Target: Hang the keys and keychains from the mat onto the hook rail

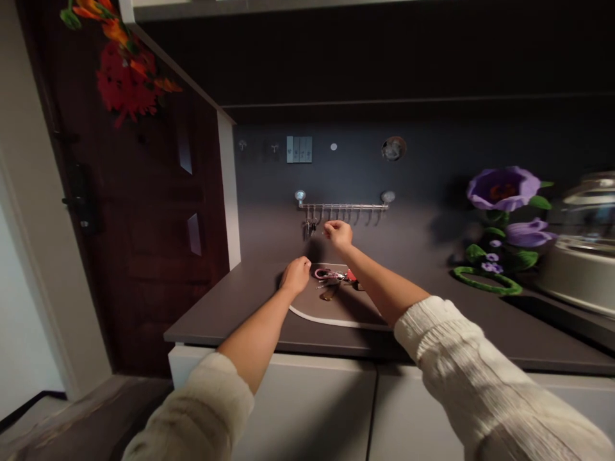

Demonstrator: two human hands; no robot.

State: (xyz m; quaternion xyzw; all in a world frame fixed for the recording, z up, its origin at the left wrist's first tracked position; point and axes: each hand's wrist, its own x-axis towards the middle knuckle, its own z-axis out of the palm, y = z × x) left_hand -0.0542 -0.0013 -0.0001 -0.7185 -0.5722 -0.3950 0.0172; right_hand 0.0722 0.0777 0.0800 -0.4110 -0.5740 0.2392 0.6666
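Note:
My right hand is raised just below the hook rail, its fingers pinched together. Whatever it may hold is too small to make out. To its left, small keys hang from the rail's hooks. My left hand is low over the counter with its fingers curled closed; any thing inside them is hidden. Beside it, a pink ring-shaped keychain lies among several keys and a red tag, inside a white curved edging. My right forearm partly covers this group.
Purple artificial flowers with a green ring base stand right, near a large pale appliance. A switch panel is on the back wall. An upper cabinet overhangs the counter. A dark red door is left.

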